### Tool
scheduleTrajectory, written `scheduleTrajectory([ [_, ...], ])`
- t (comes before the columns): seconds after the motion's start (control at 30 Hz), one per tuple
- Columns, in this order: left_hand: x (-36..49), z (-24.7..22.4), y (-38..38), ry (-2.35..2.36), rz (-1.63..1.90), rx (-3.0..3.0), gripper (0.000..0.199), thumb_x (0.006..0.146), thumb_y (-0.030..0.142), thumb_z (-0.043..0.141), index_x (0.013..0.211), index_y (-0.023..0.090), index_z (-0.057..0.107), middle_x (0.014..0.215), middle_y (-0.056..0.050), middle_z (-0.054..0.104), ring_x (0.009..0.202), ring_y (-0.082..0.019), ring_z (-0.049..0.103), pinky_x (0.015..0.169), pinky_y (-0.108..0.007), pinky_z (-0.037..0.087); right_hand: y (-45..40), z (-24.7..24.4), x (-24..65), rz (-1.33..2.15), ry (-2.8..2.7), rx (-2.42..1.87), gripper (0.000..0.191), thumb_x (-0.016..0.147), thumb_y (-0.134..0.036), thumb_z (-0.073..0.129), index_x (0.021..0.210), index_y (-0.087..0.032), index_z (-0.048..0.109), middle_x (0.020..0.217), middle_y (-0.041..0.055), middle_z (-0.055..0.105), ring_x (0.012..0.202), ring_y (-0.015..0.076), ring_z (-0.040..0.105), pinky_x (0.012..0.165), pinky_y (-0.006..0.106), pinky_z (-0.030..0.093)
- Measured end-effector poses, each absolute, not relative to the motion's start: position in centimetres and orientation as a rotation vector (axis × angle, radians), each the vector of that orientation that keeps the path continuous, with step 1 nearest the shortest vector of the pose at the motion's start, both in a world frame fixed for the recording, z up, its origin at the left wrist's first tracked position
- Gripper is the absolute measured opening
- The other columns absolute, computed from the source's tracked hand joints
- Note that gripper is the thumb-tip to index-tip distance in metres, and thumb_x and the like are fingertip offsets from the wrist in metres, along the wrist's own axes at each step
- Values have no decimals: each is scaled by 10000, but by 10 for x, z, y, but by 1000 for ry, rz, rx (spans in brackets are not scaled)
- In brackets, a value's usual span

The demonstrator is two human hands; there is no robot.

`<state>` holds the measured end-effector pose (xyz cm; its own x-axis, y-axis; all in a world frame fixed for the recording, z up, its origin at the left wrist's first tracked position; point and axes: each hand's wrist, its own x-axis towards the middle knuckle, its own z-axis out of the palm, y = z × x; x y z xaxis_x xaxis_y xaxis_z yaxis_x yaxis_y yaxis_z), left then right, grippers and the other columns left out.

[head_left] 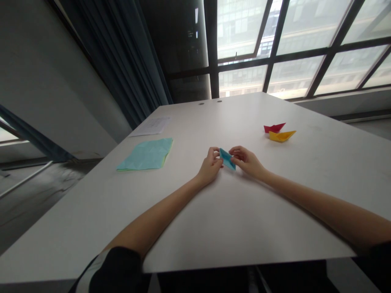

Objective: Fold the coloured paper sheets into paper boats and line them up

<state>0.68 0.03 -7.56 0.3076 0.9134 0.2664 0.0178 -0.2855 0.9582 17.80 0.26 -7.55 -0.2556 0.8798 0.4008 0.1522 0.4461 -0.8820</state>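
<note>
A small piece of folded blue paper (227,158) is held between my two hands, just above the middle of the table. My left hand (211,166) pinches its left side with thumb and fingers. On the opposite side, my right hand (246,161) grips the paper's right edge, the thumb in front. The folded paper is tilted and looks partly opened, with a darker inner face showing. Some of its edges are hidden behind my fingers.
A yellow paper boat (281,136) and a red paper boat (274,128) stand together at the right. To the left lies a stack of light blue and green paper sheets (146,154), with a printed white sheet (151,126) behind it. The white table (244,228) reaches toward the windows.
</note>
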Motion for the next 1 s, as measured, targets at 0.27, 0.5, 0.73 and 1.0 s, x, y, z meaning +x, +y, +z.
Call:
scheduleTrajectory([
  [0.27,6,-74,3,845,1196,1649,178,715,100,526,876,158,578,1255,-99,482,903,-157,595,802,-292,459,8,-77,180,1002,-1570,-884,166,707,-204,554,862,-189,612,967,48,650,892,184,606,807,339,473],
  [0.5,5,-68,4,850,1253,1593,132,702,158,597,808,151,677,1210,-115,506,1038,-214,547,868,-332,454,6,-72,179,1259,-1418,-930,181,641,-188,606,818,-185,642,787,10,662,735,145,611,722,314,502],
  [0.73,3,-65,1,901,1225,1697,140,709,128,569,777,165,684,1226,-99,495,1129,-223,480,916,-339,425,5,-72,181,1411,-1311,-940,212,629,-285,695,800,-173,640,797,23,647,741,148,617,736,328,504],
  [1.0,6,-70,3,829,1214,1374,434,672,178,582,1095,179,488,1021,-67,614,799,-139,596,765,-309,461,6,-74,179,1317,-1289,-954,289,553,-301,762,746,-175,587,727,-12,623,668,126,610,734,326,509],
])
